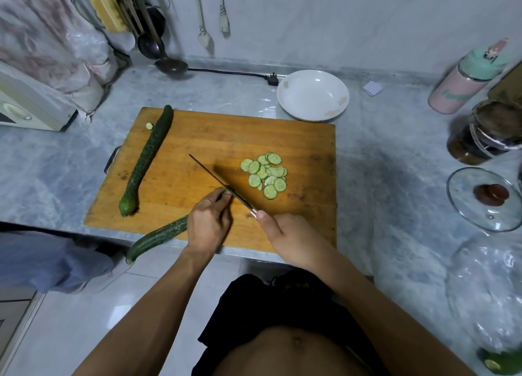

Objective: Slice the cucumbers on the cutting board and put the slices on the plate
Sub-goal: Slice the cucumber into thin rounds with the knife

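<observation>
A wooden cutting board (197,149) lies on the grey marble bench (381,164). At the board's 6 o'clock edge the left hand (207,224) holds down a cucumber (158,237) whose uncut end sticks out past the board and the bench edge toward 8 o'clock. The left fingers (219,199) are curled and bunched together over the cut end, their tips right against the flat of the knife blade; one of them wears a ring.

The right hand (285,234) grips the handle of the knife (217,179). Its fingers are wrapped under the handle and mostly hidden, so how tightly they close cannot be told; the thumb lies straight along the top, pointing at 11 o'clock. The blade runs from the hand toward 11 o'clock, seen nearly edge-on, with the cucumber's end beneath it.

Just beside the blade, toward 2 o'clock from the hands, a loose pile of cucumber slices (267,175) overlaps on the board. A second cucumber (147,161), whole, lies along the board's 9 o'clock side, with a small cut end piece (149,126) beside its far tip.

The white plate (293,104) sits on the bench off the board's 1 o'clock corner, holding no slices. At 3 o'clock rest a glass lid (485,199) and a dark jar (480,133).
</observation>
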### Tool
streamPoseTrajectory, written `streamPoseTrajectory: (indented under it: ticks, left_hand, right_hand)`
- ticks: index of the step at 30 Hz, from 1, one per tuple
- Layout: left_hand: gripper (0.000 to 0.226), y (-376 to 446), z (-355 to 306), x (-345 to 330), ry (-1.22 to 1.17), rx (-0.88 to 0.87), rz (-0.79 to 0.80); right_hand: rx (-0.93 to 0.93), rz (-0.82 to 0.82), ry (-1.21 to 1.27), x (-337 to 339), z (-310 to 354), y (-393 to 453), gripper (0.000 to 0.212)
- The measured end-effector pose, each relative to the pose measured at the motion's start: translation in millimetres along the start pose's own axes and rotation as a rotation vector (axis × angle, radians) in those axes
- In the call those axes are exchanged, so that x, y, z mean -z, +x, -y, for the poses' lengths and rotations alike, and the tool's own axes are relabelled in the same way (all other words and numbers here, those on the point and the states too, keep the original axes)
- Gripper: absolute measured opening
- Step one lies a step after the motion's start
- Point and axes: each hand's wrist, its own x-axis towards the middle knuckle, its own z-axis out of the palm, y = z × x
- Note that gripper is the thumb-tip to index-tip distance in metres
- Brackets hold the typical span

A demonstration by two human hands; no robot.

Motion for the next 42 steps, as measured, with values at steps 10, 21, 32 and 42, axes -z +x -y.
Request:
streamPoseTrajectory:
  ticks: [10, 21, 32, 42]
  left_hand:
    - [0.025, 0, -4, 0, 0.015, -0.046, -0.052]
    - [0.026, -1, -2, -7, 0.031, 0.014, -0.038]
    - [0.024, -1, -1, 1, -0.035, -0.011, -0.05]
    - [0.029, -2, 3, 0, -0.067, 0.023, -0.017]
  right_hand:
    - [0.007, 0.027, -0.041, -4, 8, -1, 0.061]
    - [-0.043, 0.018, 0.012, -14, 4, 30, 0.07]
    - [-0.046, -0.036, 0.049, 1, -10, 18, 0.074]
    - [0.026, 0.017, -0.02, -5, -5, -7, 0.061]
